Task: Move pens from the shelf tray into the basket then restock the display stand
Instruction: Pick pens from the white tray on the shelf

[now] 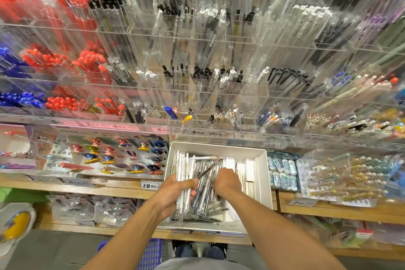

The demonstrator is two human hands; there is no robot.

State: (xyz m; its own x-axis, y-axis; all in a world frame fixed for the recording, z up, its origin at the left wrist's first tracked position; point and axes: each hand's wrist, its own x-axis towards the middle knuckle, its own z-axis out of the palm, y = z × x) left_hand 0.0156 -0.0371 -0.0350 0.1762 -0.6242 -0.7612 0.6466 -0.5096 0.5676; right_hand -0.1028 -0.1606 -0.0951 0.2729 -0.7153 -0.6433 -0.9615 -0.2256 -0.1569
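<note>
A white cardboard shelf tray (262,173) sits on the wooden shelf in front of me, filled with several clear-wrapped pens (203,195). My left hand (175,193) grips a bundle of these pens at the tray's left side, thumb over them. My right hand (226,180) reaches into the tray's middle, fingers curled down onto the pens; what it grasps is hidden. A blue plastic basket (151,252) stands on the floor below, partly hidden by my left arm. The clear acrylic display stand (197,85) with many pen slots rises behind the tray.
Keychain cards (122,155) lie left of the tray, erasers (282,173) and beaded pens (341,175) to the right. Price tags line the wooden shelf edge (131,193). My shoes (199,251) show on the floor under the shelf.
</note>
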